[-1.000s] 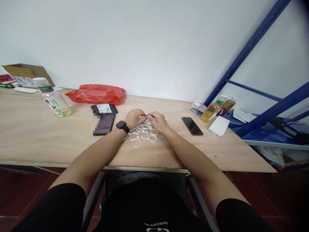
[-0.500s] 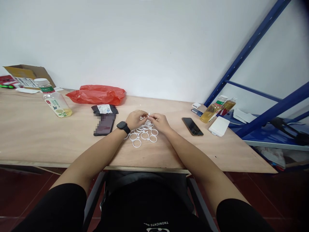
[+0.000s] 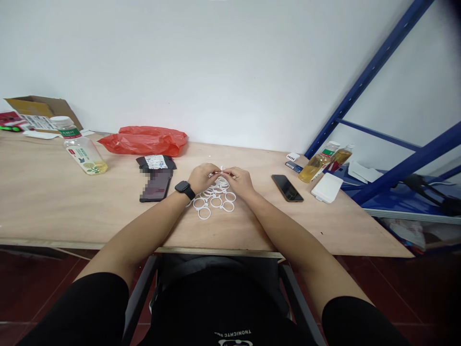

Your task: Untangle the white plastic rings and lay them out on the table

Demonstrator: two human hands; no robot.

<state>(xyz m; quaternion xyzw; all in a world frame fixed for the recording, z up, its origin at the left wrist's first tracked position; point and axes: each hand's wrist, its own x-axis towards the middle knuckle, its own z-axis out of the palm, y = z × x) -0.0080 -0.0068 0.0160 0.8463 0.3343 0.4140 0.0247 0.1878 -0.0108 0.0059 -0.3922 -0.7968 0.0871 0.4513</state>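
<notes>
A heap of several white plastic rings (image 3: 215,198) lies on the plywood table (image 3: 54,202) in front of me. My left hand (image 3: 202,178), with a black watch on its wrist, and my right hand (image 3: 240,181) meet just above the far side of the heap. Both hands pinch one small white ring (image 3: 221,171) between their fingertips, fingers curled.
A dark phone (image 3: 287,188), a white power bank (image 3: 327,187) and two bottles of yellow liquid (image 3: 317,164) sit to the right. A black packet (image 3: 155,179), a red plastic bag (image 3: 144,140), a clear bottle (image 3: 81,153) and a cardboard box (image 3: 36,111) are left. Blue shelving (image 3: 396,168) stands at right.
The hands stay together over the heap with only small finger movements on the white ring; nothing else on the table has moved.
</notes>
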